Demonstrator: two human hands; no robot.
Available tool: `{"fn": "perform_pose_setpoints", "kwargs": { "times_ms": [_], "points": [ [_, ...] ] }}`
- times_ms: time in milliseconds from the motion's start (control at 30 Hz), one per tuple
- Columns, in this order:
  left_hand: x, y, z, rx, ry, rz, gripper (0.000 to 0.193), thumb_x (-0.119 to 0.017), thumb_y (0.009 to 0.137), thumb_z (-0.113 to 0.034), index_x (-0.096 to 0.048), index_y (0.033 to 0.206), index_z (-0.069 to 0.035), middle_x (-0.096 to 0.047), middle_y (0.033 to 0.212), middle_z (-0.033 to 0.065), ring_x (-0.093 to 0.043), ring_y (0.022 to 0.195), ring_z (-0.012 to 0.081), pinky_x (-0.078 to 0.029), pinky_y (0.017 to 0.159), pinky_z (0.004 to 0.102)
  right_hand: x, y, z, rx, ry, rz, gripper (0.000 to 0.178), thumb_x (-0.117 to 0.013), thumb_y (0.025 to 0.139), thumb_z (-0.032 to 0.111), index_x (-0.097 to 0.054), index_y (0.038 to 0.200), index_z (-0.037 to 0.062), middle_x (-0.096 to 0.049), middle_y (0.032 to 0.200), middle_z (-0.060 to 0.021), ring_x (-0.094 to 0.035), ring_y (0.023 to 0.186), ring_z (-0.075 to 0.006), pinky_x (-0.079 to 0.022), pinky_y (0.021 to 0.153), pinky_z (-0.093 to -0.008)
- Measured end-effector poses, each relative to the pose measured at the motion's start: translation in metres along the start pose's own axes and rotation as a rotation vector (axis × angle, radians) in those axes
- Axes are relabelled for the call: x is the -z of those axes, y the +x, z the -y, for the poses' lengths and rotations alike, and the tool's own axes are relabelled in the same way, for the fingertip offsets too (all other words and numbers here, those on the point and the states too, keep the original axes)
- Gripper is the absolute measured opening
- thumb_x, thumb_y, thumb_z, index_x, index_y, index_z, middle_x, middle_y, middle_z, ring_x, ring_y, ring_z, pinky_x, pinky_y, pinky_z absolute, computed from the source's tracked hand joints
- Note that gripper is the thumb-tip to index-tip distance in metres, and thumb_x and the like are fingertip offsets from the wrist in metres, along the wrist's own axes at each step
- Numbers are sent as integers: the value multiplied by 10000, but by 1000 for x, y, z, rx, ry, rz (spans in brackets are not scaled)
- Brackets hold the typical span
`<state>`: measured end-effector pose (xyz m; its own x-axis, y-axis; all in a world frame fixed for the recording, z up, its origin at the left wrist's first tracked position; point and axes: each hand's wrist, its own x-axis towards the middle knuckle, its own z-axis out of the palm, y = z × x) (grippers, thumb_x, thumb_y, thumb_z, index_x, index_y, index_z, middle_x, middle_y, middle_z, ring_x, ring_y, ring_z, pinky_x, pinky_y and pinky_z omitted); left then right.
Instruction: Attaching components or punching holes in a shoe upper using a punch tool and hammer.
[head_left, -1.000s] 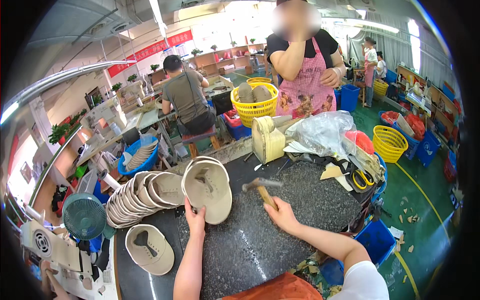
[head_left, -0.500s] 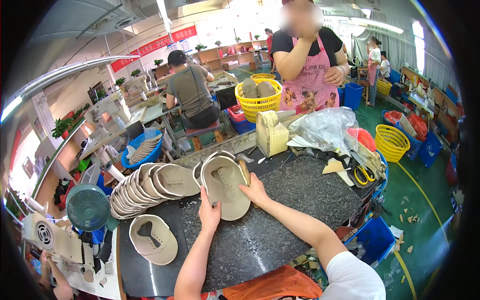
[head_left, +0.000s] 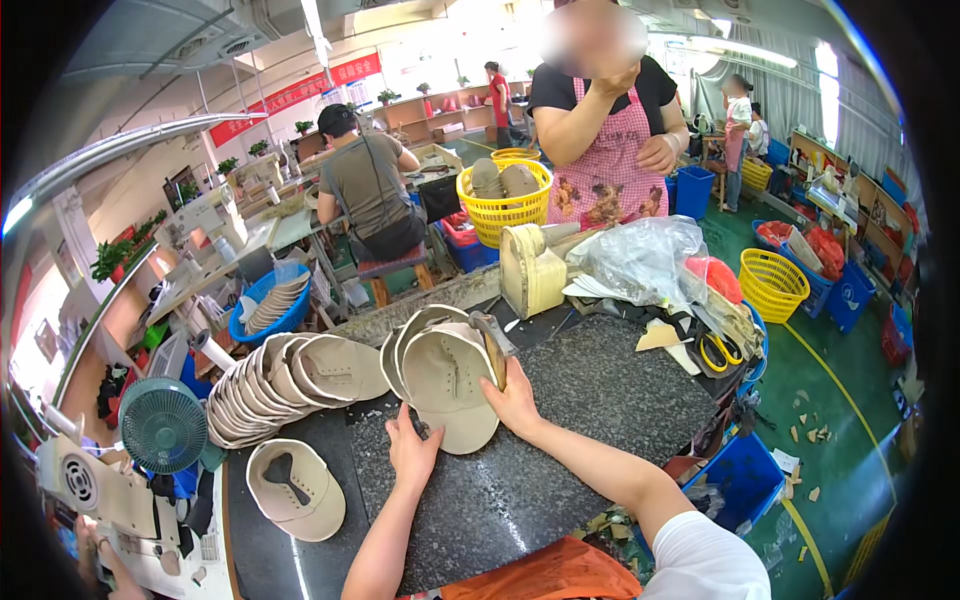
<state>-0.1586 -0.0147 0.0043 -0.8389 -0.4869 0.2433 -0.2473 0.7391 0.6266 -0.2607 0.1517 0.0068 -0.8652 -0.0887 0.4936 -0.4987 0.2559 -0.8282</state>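
The left hand (head_left: 412,448), half-open, has slid down the shoe upper (head_left: 447,380); the right hand (head_left: 515,402) grips a hammer (head_left: 494,356); which stacked uppers (head_left: 275,385) are done is unclear.

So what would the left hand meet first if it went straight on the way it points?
Most likely the beige shoe uppers just beyond the fingers of the left hand; depth is hard to judge, so they may already be touching.

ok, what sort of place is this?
Probably a shoemaking workshop: a row of what look like beige shoe uppers, a hammer in the right hand, and a seated co-worker beyond.
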Motion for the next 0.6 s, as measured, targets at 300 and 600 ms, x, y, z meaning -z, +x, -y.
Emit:
{"fn": "perform_pose_setpoints", "kwargs": {
  "times_ms": [300, 600],
  "points": [
    [52, -52, 20, 165, -715, 93, 634, -691, 790, -77, -361, 1324, 14, -531, 1022, 67, -528, 947, 140, -449, 822, 278, 24, -37, 71, -158, 416, 239, 405, -657, 799, 110, -485, 1150, 6, -588, 1001, -105, -576, 954, -190, -462, 853, -340],
    [67, -100, 38, 158, -552, 1, 326, -635, 784, -11, -547, 1093, 44, -619, 897, 33, -540, 754, 69, -444, 682, 222, 32, -71, 56, -266, 47, 549, 597, -721, 750, 334, -452, 1145, -23, -615, 938, -246, -631, 899, -359, -490, 785, -413]
  ]
}}
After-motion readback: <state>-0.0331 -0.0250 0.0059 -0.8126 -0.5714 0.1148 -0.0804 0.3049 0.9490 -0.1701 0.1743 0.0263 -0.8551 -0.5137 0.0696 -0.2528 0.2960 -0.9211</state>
